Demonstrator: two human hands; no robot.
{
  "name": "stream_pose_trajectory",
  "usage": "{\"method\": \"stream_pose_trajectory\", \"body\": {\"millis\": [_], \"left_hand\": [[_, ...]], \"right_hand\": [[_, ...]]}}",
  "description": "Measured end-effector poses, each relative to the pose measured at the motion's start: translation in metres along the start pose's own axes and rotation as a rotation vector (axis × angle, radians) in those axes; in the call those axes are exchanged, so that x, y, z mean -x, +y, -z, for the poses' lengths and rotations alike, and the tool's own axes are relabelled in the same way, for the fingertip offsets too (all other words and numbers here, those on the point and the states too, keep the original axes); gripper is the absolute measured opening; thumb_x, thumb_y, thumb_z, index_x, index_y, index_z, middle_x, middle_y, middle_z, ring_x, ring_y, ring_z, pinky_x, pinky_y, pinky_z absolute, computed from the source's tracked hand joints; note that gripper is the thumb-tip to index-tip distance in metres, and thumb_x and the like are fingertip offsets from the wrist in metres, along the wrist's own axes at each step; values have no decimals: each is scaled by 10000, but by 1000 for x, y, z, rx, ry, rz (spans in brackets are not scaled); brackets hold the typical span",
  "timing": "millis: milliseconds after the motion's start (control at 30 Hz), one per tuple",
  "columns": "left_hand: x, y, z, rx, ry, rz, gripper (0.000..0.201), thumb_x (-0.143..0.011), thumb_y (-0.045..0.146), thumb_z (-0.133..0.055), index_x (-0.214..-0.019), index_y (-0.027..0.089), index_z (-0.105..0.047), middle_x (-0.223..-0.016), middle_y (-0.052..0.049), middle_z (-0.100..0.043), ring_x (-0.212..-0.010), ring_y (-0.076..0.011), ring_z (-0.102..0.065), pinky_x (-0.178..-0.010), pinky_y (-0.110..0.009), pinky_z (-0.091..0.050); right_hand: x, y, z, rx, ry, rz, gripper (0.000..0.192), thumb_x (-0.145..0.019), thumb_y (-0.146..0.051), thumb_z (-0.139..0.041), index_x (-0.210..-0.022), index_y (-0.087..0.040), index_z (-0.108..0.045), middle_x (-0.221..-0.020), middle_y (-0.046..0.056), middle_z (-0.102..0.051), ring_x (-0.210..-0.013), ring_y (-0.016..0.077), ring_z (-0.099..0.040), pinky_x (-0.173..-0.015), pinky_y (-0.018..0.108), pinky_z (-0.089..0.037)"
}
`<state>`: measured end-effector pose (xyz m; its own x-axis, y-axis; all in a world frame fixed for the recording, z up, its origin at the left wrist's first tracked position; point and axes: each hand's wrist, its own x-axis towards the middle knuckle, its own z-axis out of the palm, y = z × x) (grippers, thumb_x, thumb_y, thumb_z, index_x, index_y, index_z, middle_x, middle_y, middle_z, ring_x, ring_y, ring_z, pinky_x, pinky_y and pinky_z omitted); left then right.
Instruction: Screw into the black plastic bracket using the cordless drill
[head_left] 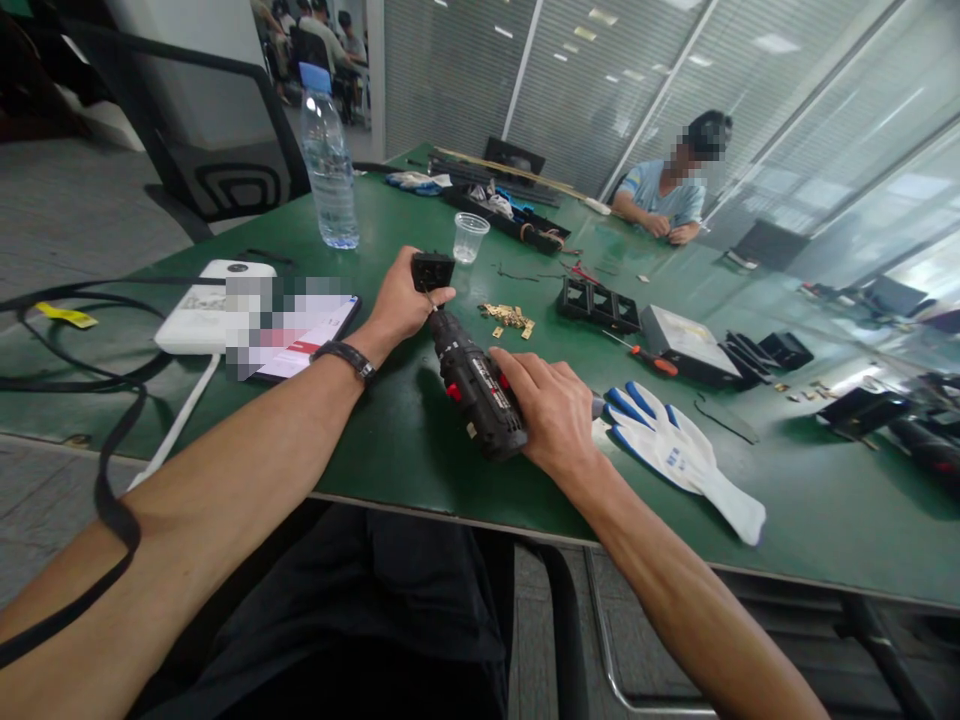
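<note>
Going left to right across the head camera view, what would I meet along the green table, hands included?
Yellow tag, white device, clear water bottle, left hand, power drill, right hand, blue-and-white work glove.

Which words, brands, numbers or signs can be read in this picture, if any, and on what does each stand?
None can be read with certainty.
Black drill: white lettering on its side, too small and blurred.
White glove: small blue print, too small to read.
Phone: screen partly pixelated, text unreadable.
White device: faint markings, unreadable.
</note>
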<state>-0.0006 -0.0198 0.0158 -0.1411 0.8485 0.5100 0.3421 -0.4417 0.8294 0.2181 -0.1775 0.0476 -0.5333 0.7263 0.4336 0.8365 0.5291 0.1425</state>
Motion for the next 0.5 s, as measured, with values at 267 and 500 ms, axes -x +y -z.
{"method": "stream_pose_trajectory", "body": {"millis": [267, 500], "left_hand": [[-2, -5, 0, -18, -7, -26, 485, -642, 259, -775, -1047, 202, -516, -979, -42, -578, -1046, -269, -563, -947, -467, -434], [-2, -5, 0, -31, -5, -38, 474, -644, 270, -777, -1032, 200, -514, -956, -38, -577, -1004, -255, -575, -917, -457, -452]], "right_hand": [[-1, -6, -3, 44, -64, 32, 474, -933, -213, -475, -1404, -184, -429, -1175, 103, -625, -926, 235, -539, -799, 360, -315], [-1, -6, -4, 81, -64, 35, 529, -925, -208, -472, -1442, -163, -372, -1138, 105, -626, -906, 238, -534, -784, 370, -311]]}}
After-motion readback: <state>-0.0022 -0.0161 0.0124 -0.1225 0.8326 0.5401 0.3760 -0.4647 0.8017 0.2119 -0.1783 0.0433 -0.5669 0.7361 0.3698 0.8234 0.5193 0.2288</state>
